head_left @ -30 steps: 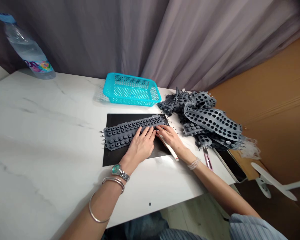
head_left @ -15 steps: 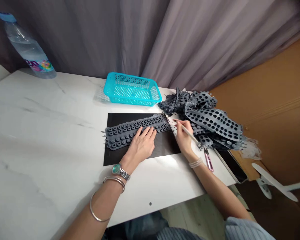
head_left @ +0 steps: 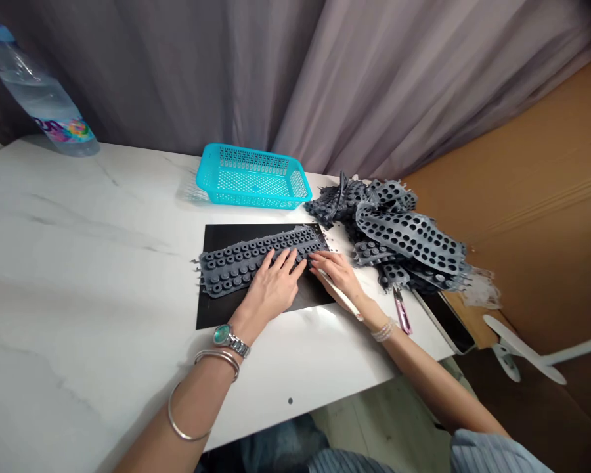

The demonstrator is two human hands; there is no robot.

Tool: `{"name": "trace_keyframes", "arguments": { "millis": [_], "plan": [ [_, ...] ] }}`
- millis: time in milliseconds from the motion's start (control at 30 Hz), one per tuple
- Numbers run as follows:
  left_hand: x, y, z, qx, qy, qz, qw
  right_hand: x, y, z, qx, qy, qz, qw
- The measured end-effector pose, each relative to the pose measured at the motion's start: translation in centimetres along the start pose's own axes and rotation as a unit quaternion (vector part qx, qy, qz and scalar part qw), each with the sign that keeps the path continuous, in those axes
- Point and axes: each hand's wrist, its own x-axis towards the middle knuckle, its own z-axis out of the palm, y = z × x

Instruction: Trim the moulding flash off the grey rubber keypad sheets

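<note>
A dark grey rubber sheet (head_left: 231, 264) with rows of round, ring-like bumps lies across a black mat (head_left: 214, 316) on the white table. My left hand (head_left: 272, 287) rests flat on the sheet's near edge, fingers spread. Closed around a slim white pen-like tool (head_left: 343, 299), my right hand (head_left: 339, 270) is at the right end of the sheet, close to my left fingertips. The tool's tip is hidden by the fingers. Small dark bits lie beside the sheet's right end.
Behind the mat stands a turquoise plastic basket (head_left: 256, 200). A heap of grey perforated rubber sheets (head_left: 414, 240) lies to the right, with pink-handled thread snips (head_left: 402, 312) before it. A water bottle (head_left: 46, 98) stands far left, near the grey curtain (head_left: 187, 72).
My right hand has moved left with the white tool, from beside the heap to the sheet's right end. My left hand stays on the sheet. The whole view has shifted slightly.
</note>
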Motion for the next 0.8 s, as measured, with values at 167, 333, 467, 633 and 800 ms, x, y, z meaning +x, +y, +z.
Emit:
{"name": "trace_keyframes", "arguments": {
  "millis": [167,333,467,633,800],
  "plan": [
    [0.0,0.0,-0.1,-0.002,-0.003,-0.002,1.000,-0.5,0.5,0.6,-0.033,-0.004,-0.045,0.998],
    [0.0,0.0,-0.1,-0.001,0.000,-0.002,1.000,-0.7,0.7,0.9,-0.043,-0.007,-0.063,0.997],
    [-0.1,0.1,-0.1,-0.001,0.004,-0.004,1.000,-0.6,0.5,0.6,-0.054,-0.018,-0.063,0.996],
    [-0.1,0.0,0.0,-0.004,0.001,-0.002,1.000,0.3,-0.1,-0.5,-0.074,-0.083,-0.076,0.991],
    [-0.1,-0.1,0.2,-0.010,0.005,-0.003,1.000,0.8,-0.4,-1.0,-0.022,-0.114,-0.069,0.991]
  ]
}}
